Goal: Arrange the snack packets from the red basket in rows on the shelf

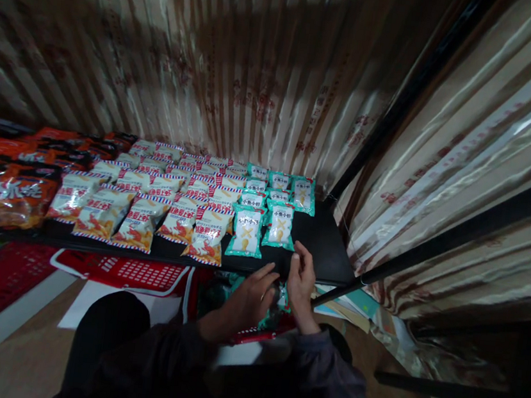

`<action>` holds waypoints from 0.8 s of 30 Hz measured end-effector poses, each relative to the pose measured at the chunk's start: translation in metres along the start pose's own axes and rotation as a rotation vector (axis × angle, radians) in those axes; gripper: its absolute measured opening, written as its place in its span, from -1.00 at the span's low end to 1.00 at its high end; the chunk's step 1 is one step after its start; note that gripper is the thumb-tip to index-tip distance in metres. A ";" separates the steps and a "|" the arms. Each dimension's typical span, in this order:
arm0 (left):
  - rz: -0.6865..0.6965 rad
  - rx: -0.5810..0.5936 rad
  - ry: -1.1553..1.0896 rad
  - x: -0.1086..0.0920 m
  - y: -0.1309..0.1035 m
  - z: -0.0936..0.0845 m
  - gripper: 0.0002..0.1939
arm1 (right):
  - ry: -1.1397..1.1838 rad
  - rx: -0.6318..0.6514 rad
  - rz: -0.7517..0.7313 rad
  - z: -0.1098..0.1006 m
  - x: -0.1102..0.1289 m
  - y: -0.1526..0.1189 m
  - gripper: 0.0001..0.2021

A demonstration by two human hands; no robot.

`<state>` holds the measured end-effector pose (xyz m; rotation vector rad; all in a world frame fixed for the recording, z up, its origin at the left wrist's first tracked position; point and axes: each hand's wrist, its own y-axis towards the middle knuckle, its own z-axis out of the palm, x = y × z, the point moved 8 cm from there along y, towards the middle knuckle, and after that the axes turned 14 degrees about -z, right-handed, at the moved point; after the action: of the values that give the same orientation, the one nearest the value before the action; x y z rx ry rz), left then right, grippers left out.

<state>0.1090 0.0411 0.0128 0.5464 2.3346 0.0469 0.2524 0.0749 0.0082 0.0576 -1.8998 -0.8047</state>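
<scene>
Rows of teal-and-white snack bags (247, 230) lie near the right end of a black shelf (322, 248). My right hand (301, 278) is at the shelf's front edge, just below the nearest right teal bag (279, 225). Its fingers are slightly curled and apart, with nothing in them. To its left, my left hand (254, 294) hovers below the shelf edge, over a red basket (253, 336) that holds more teal bags. Its fingers are bent and partly spread, and I see nothing held in them.
White-and-orange snack bags (141, 221) fill the shelf's middle, and orange-and-black bags (24, 192) its left. Another red basket (140, 271) stands below. Black metal bars (414, 249) cross at the right; a pleated curtain (263, 63) hangs behind.
</scene>
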 end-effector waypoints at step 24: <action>-0.363 0.140 0.044 0.061 -0.081 0.019 -0.65 | -0.058 0.573 -0.169 0.066 0.037 -0.126 -0.69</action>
<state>0.0521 -0.0105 -0.0566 0.1822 2.4577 -0.2786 0.1413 -0.0035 -0.0485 0.5583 -2.1477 -0.3492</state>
